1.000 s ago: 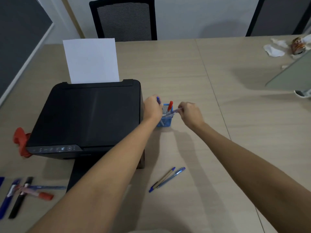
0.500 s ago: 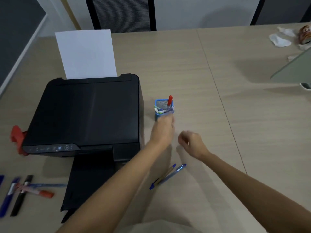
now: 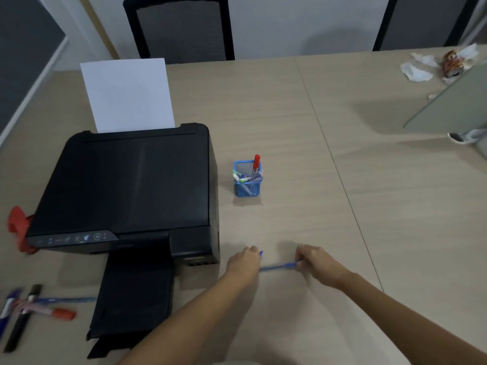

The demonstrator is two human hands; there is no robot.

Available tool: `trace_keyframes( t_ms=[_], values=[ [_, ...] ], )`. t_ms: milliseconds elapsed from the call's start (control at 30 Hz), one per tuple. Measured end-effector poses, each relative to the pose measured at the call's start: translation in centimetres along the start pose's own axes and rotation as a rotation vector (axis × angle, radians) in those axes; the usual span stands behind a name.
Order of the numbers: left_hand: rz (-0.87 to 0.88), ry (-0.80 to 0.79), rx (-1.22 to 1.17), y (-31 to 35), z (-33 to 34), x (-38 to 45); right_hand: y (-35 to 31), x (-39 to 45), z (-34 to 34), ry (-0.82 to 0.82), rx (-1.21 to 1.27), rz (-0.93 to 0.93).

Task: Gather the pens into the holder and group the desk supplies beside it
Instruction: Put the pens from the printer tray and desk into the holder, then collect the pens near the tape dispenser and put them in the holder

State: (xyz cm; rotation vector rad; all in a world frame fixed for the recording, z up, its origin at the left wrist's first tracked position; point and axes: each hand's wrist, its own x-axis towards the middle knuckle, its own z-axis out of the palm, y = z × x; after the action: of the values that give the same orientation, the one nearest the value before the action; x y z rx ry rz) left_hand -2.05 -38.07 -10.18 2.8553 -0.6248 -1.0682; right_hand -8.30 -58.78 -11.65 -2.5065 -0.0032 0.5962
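**Both hands down on two blue pens near the desk's front edge**

Head view: The blue mesh holder (image 3: pixel 247 183) stands upright on the wooden desk (image 3: pixel 316 133), just right of the black printer (image 3: pixel 126 185) and well beyond the hands. Several pens lean inside it, among them a red-capped pen (image 3: pixel 256 162) rising above the rim.

Nearer the camera, the left hand (image 3: pixel 243 260) is curled with the knuckles up, closed around a pen of which only a blue tip (image 3: pixel 261 253) pokes out past the fingers. The right hand (image 3: pixel 317 262) is to its right, fingers pinched on the end of a blue pen (image 3: pixel 279 266) that runs between the two hands; whether it lies on the desk or is lifted off it cannot be told through the blur.

At the near left corner of the desk lies a loose group of supplies: a black marker (image 3: pixel 22 317), a red-tipped marker (image 3: pixel 56 313), a blue pen lying crosswise (image 3: pixel 68 299) and a blue-and-white pen (image 3: pixel 8 309) at the edge of the frame, some overlapping. A white sheet of paper (image 3: pixel 126 94) stands in the printer's rear feed, and a red object (image 3: pixel 17 227) shows at the printer's left side. Crumpled tissues (image 3: pixel 415 71) sit at the far right, and a black chair (image 3: pixel 181 27) stands behind the desk.
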Motion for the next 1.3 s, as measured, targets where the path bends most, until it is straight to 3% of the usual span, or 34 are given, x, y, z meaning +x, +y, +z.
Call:
trace_keyframes(
  t_ms=[133,300,400,500,700,900,1100,1300],
  values=[
    [0.078,0.211,-0.254,0.6,-6.3,-0.1,0.3,0.7,-4.5,0.168,0.058,0.042],
    [0.152,0.718,-0.783,-0.4,-16.8,0.4,-2.6,3.1,-11.7,0.579,0.218,0.057],
    [0.096,1.001,-0.828,-2.6,-20.6,2.7,-5.5,5.5,-14.9,0.748,0.182,-0.009],
    [0.068,0.966,-0.792,-3.9,-21.0,5.6,-7.7,8.9,-16.0,0.706,0.082,-0.098],
    [-0.036,0.718,-0.494,-4.3,-19.0,9.2,-11.5,14.2,-15.2,0.402,-0.381,-0.15],
    [-0.124,0.467,-0.288,-4.0,-19.0,10.4,-11.7,16.8,-13.5,0.264,-0.331,-0.076],
    [-0.047,0.614,-0.525,-5.4,-22.0,7.9,-12.3,16.3,-15.0,0.47,-0.118,-0.025],
    [0.025,0.703,-0.677,-9.1,-24.5,2.0,-17.1,15.9,-16.4,0.525,-0.063,-0.07]
  ],
)
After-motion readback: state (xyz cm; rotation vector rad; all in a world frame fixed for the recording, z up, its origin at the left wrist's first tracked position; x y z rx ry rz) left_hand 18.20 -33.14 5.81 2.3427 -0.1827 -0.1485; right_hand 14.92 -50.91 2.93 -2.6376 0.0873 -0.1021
